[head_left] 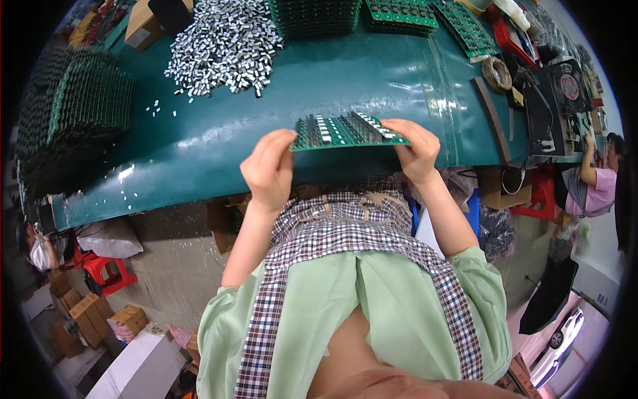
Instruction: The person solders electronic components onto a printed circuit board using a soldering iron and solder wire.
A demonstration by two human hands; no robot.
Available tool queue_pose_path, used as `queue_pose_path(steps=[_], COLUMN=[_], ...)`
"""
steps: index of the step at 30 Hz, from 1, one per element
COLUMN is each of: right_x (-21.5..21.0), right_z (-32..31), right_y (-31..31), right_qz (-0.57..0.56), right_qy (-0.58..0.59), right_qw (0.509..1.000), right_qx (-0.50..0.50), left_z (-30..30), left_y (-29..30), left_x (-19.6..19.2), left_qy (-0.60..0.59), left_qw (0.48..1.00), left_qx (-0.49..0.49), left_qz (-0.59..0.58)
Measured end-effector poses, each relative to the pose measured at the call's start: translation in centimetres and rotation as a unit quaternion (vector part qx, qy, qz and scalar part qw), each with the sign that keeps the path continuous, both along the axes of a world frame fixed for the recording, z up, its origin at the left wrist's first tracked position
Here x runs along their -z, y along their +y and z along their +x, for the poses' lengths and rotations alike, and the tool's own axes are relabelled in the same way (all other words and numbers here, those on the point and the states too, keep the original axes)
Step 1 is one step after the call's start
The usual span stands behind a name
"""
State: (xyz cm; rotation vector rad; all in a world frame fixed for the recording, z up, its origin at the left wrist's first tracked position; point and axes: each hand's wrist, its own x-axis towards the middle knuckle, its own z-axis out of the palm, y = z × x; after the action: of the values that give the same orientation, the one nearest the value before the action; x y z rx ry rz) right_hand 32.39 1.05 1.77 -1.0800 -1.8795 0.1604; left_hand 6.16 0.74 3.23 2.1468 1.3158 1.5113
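Observation:
A green circuit board (342,141) with rows of dark and white parts is held up above the near edge of the green-topped table (319,80). My left hand (269,163) pinches its left end between thumb and fingers. At the opposite end, my right hand (417,147) grips the board the same way. The board is tilted, its populated face turned up and away from me. Beyond it lies a large heap of small silvery-white parts (226,46), with a few loose ones scattered to its left.
Stacked circuit boards (73,113) rise at the left, with more board stacks (401,16) along the back. At the right are a tape roll (496,74), a dark bar (490,120) and a red tray (508,40). A co-worker in pink (591,183) sits far right. Red stools (109,272) stand below.

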Motion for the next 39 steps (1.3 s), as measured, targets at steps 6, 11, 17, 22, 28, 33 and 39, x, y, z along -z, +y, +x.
queue_pose_path(steps=[6, 11, 17, 22, 28, 33, 39], right_x=[-2.4, -2.2, 0.2, -0.8, -1.2, 0.7, -3.9], right_z=[-0.5, -0.1, -1.1, 5.9, 30.3, 40.7, 35.0], right_y=[-5.1, -3.7, 1.1, 2.6, 6.6, 10.9, 6.3], right_qz=[-0.09, -0.29, -0.453, -0.281, -0.184, -0.185, -0.078], right_qy=[0.032, 0.108, 0.171, 0.144, 0.577, 0.674, 0.42], right_qw=[0.993, 0.95, 0.869, 0.939, 0.735, 0.711, 0.797], right_qx=[-0.064, 0.034, 0.107, 0.134, 0.305, 0.081, 0.427], left_z=[-1.6, -1.4, -0.3, -1.3, -8.1, -7.5, -4.9], left_y=[-3.9, -1.7, 5.4, 5.2, 1.2, -1.4, -0.1], left_x=[-3.1, -1.5, 3.3, 3.7, 1.5, 0.5, -4.1], left_qy=[-0.011, -0.106, -0.057, -0.096, -0.407, -0.089, 0.008], left_qw=[0.994, 0.943, 0.923, 0.918, 0.804, 0.917, 0.967], left_qx=[0.078, -0.023, 0.006, -0.026, -0.045, -0.172, -0.206], left_qz=[-0.081, -0.313, -0.38, -0.384, -0.431, -0.349, -0.148])
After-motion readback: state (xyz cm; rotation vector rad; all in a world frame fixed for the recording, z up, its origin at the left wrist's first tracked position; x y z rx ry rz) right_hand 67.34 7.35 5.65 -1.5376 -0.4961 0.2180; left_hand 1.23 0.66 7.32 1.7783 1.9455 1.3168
